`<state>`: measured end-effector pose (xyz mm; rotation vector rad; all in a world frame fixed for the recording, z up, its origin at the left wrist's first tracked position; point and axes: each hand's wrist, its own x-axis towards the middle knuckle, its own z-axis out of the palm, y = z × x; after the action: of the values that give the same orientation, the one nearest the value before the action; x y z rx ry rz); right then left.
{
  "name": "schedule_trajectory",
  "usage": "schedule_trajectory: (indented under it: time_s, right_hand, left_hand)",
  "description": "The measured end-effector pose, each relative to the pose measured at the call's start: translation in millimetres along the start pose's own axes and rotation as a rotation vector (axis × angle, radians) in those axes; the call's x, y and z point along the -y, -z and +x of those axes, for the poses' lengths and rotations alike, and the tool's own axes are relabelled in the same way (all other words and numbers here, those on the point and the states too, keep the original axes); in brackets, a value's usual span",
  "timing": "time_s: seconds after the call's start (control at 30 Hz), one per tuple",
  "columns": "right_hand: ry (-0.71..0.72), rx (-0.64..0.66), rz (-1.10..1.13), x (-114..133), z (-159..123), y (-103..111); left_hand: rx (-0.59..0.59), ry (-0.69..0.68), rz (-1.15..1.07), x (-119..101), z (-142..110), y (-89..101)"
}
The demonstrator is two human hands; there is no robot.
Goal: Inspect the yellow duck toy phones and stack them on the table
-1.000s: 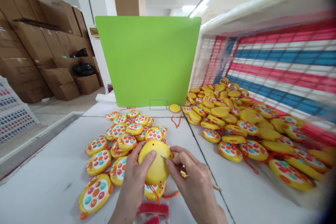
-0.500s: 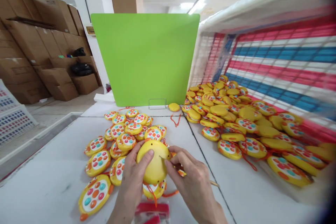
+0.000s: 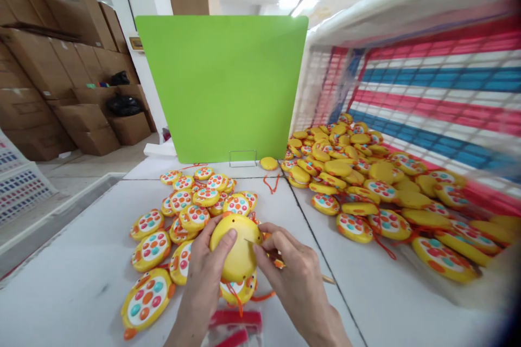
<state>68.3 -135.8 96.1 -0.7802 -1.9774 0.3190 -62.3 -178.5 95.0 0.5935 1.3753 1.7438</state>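
My left hand [image 3: 205, 263] grips a round yellow toy [image 3: 236, 246], its plain back facing up and a small hole near its upper edge. My right hand [image 3: 291, 274] pinches a thin metal needle [image 3: 251, 242] at the toy's right edge, with the tip over the yellow back. Below the toy lies another toy with an orange cord [image 3: 238, 290], partly hidden by it. A heap of similar toys with colored buttons [image 3: 189, 209] lies beyond my left hand. A thin wooden stick [image 3: 328, 279] pokes out beyond my right hand.
A larger toy heap [image 3: 350, 184] covers the white table [image 3: 69, 287] on the right, against a red, white and blue woven bag [image 3: 439, 87]. A green board [image 3: 222, 87] stands ahead. A red packet [image 3: 235, 322] lies at the near edge. Cardboard boxes [image 3: 40, 65] are stacked at far left.
The whole scene has shifted slightly left and up in view as my head moved. Both hands keep the same hold, with the toy and needle nearly unchanged between them.
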Motion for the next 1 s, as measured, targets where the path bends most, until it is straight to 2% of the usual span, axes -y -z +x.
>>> schedule_trajectory:
  time_s: [0.13, 0.3, 0.47, 0.73, 1.0]
  right_hand:
    - [-0.054, 0.005, 0.024, -1, -1, -1]
    - [-0.007, 0.013, 0.007, -1, -1, -1]
    - [-0.068, 0.002, 0.037, -2, 0, -1]
    - [-0.027, -0.012, 0.026, 1, -1, -4]
    - [-0.065, -0.029, 0.033, -1, -5, -9]
  left_hand:
    - [0.004, -0.009, 0.01, 2, 0, 0.9]
    - [-0.018, -0.014, -0.005, 2, 0, 0.2]
    - [-0.03, -0.007, -0.016, 3, 0, -0.3]
    - [-0.138, -0.084, 0.006, 11, 3, 2.7]
    - [-0.137, -0.067, -0.016, 14, 4, 2.9]
